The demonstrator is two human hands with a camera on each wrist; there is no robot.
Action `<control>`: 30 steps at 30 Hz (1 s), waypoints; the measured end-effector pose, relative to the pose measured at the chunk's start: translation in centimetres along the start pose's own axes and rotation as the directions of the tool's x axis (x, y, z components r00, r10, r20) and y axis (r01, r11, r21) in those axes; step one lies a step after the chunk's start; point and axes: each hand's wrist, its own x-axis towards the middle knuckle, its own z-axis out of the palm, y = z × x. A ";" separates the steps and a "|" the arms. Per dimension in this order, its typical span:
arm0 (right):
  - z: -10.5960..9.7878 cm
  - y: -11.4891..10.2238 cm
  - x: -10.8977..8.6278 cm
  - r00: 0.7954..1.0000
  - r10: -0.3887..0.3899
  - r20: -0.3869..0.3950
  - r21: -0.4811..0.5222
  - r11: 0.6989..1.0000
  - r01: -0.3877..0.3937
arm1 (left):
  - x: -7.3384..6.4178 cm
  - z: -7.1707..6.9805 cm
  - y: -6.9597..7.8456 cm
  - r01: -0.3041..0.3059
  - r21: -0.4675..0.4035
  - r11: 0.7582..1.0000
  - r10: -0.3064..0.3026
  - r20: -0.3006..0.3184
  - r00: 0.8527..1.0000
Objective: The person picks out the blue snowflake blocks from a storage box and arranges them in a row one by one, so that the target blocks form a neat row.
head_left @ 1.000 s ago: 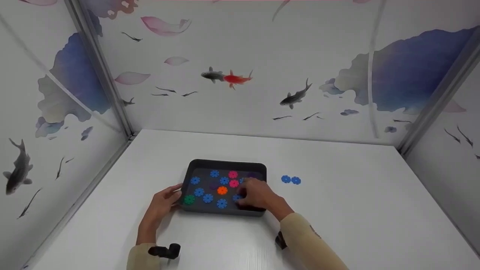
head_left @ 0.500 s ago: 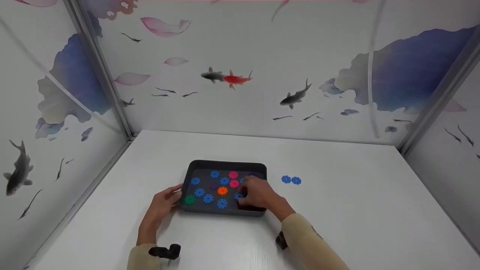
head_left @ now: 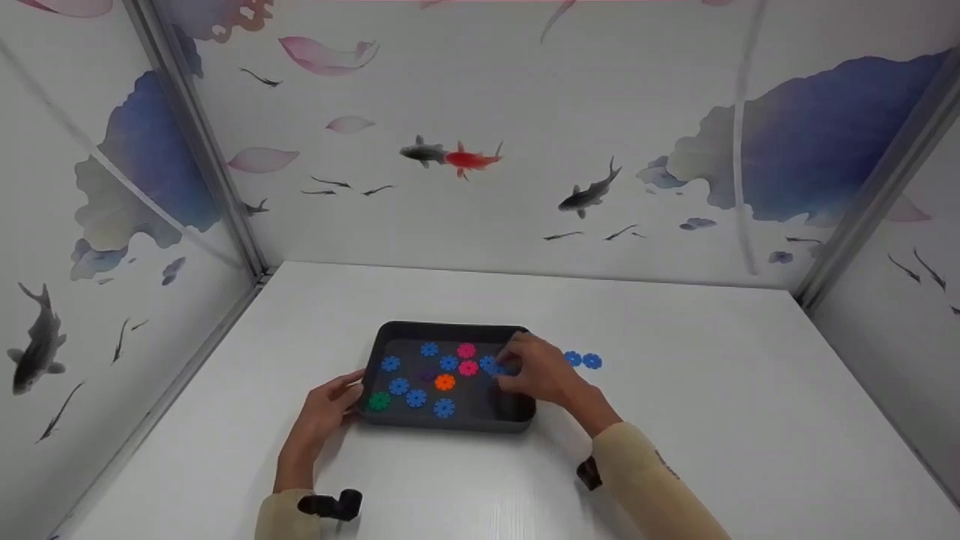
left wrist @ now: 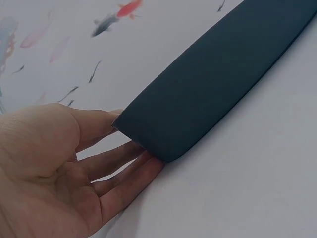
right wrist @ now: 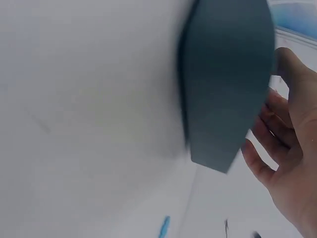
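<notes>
In the head view a dark grey tray [head_left: 450,424] holds several flower-edged plastic discs: mostly blue ones [head_left: 444,407], two pink ones [head_left: 466,350], an orange one [head_left: 445,382], a green one [head_left: 379,401] and a dim purple one [head_left: 428,375]. My left hand [head_left: 328,409] touches the tray's left end, its fingers extended against the outside; the left wrist view shows the fingertips meeting the corner. Over the tray's right side, my right hand [head_left: 541,369] pinches a blue disc between thumb and fingers, mostly covered by them. The right wrist view hides this pinch behind the tray wall.
Two blue discs [head_left: 582,360] lie side by side on the white table [head_left: 712,420], right of the tray and just beyond my right hand. Printed white panels [head_left: 480,225] enclose the table at the back and both sides.
My right hand has lifted off the tray's floor and shifted right, taking a blue disc from the right front area. Another blue disc it covered now shows. The left hand stays put.
</notes>
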 end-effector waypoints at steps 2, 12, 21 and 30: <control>-1.0 0.4 -0.3 0.999 -0.014 -0.047 0.022 1.000 0.015 | 0.0 0.0 -0.1 0.002 0.003 1.000 -0.002 0.000 1.000; -5.0 3.6 -1.8 0.992 0.004 -0.127 -0.013 1.000 -0.005 | 0.0 -0.1 0.0 -0.009 0.023 1.000 0.008 0.017 1.000; -6.2 7.5 -2.9 0.990 0.069 -0.122 -0.084 0.993 -0.080 | 0.1 0.0 -0.2 -0.016 0.007 1.000 0.016 0.001 1.000; -6.6 10.8 -3.9 0.974 0.219 -0.054 -0.046 0.974 -0.222 | -0.1 0.0 -0.1 -0.028 0.003 1.000 0.028 0.007 1.000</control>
